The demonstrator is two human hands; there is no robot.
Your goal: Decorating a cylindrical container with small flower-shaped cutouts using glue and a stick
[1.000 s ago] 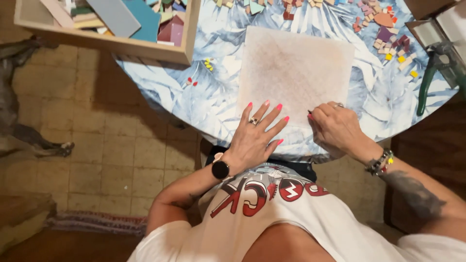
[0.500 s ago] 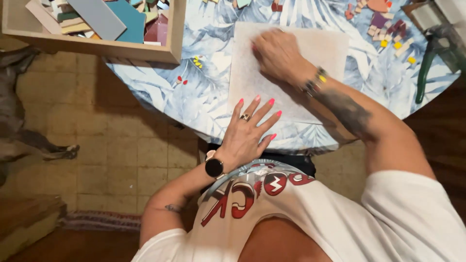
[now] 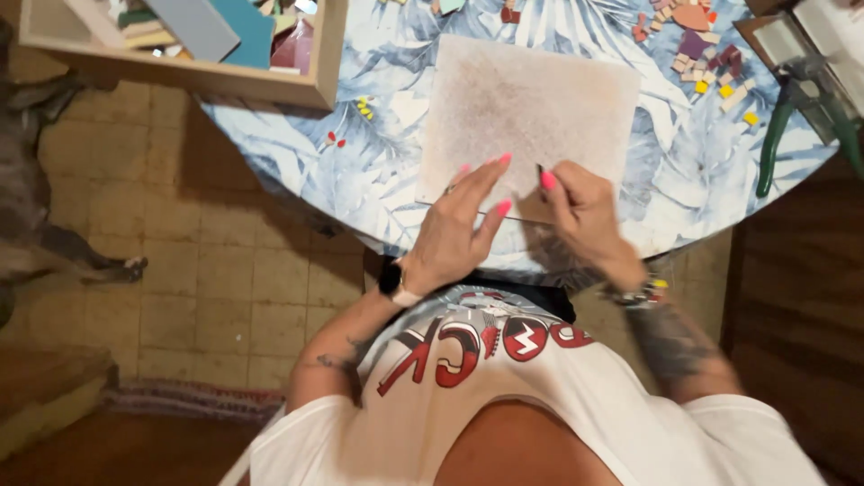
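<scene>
A square beige tile (image 3: 531, 108) lies on the round table with a blue leaf-print cloth (image 3: 360, 171). My left hand (image 3: 459, 225) rests flat on the tile's near left corner, fingers spread, with a black watch on the wrist. My right hand (image 3: 580, 211) sits at the tile's near edge just right of the left hand. Its fingers are curled around a thin dark tool (image 3: 539, 169) whose tip touches the tile. Both hands have pink nails.
A wooden box (image 3: 180, 76) of tile pieces overhangs the table's far left. Small coloured mosaic pieces (image 3: 697, 49) lie at the far right, beside green-handled pliers (image 3: 792, 126). A dog (image 3: 36, 216) stands on the tiled floor at left.
My right hand reached to the tile's far edge half a second ago and has come back to the near edge. My left hand has stayed pressed on the tile.
</scene>
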